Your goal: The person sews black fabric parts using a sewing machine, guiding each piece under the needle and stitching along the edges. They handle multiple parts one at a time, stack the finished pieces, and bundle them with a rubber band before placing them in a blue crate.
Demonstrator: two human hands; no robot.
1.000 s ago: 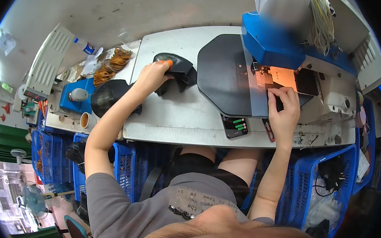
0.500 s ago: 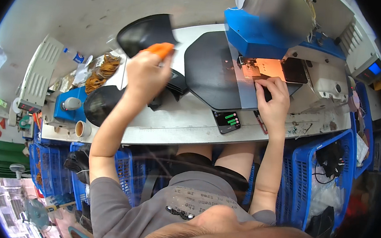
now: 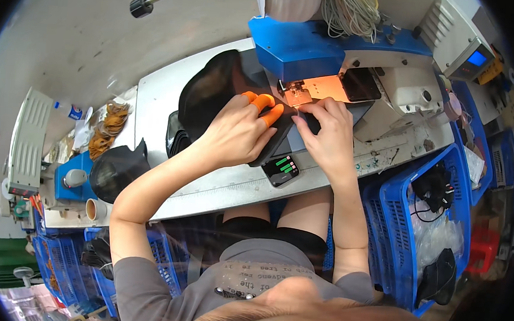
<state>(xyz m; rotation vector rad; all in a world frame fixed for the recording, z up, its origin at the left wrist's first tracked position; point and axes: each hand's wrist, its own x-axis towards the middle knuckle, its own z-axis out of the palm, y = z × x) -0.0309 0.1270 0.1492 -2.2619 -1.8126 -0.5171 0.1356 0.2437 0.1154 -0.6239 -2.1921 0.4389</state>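
Note:
My left hand (image 3: 240, 128), with orange finger covers on several fingertips, is bent over a large black curved piece (image 3: 205, 91) of smooth sheet material and holds it down on the dark sewing machine bed. Close by on the right, my right hand (image 3: 330, 130) is closed in a pinch just in front of the needle area (image 3: 296, 91), which a warm lamp lights. Whatever lies between its thumb and forefinger is too small to make out. The blue and pale sewing machine (image 3: 300, 50) stands over both hands.
A phone (image 3: 281, 170) lies by the table's front edge, and another dark phone-like slab (image 3: 361, 84) rests on the machine. Further left are a black curved piece (image 3: 119, 172), a cardboard tube (image 3: 95, 210) and brown bundles (image 3: 109, 129). Blue baskets (image 3: 395, 230) stand below at right.
My left hand has come down and right, bringing the black curved piece onto the machine bed beside my right hand. My right hand stays near the needle. The whole view has shifted.

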